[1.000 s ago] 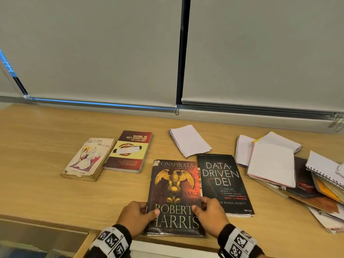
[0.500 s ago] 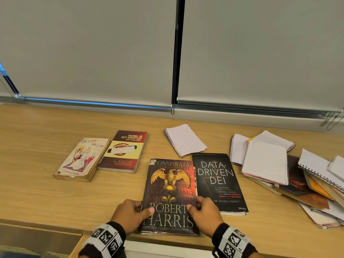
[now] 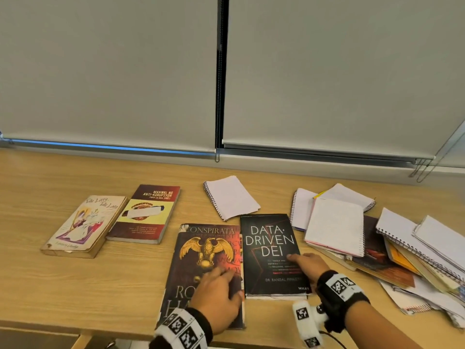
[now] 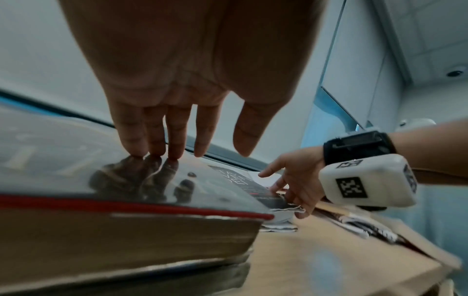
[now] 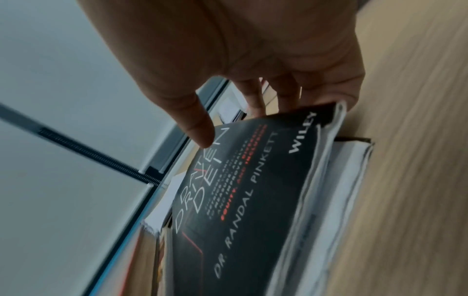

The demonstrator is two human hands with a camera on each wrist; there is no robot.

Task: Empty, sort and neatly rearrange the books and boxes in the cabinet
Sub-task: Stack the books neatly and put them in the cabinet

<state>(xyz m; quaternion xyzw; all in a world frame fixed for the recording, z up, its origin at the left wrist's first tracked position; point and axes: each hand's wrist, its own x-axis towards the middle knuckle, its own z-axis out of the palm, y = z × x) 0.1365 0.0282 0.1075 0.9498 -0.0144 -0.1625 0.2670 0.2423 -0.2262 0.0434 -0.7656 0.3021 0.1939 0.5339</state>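
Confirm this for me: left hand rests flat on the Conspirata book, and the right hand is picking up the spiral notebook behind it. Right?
Not quite. The right hand grips the black Data-Driven DEI book, thumb on its cover and fingers under its right edge, as the right wrist view shows. The left hand does rest flat on the Conspirata book.

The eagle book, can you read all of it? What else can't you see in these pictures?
- Conspirata book: in the head view the left hand covers most of the author's name.
- Data-Driven DEI book: the right hand hides part of its small print.
- Messy notebook pile: cut off by the right edge; lower covers buried.
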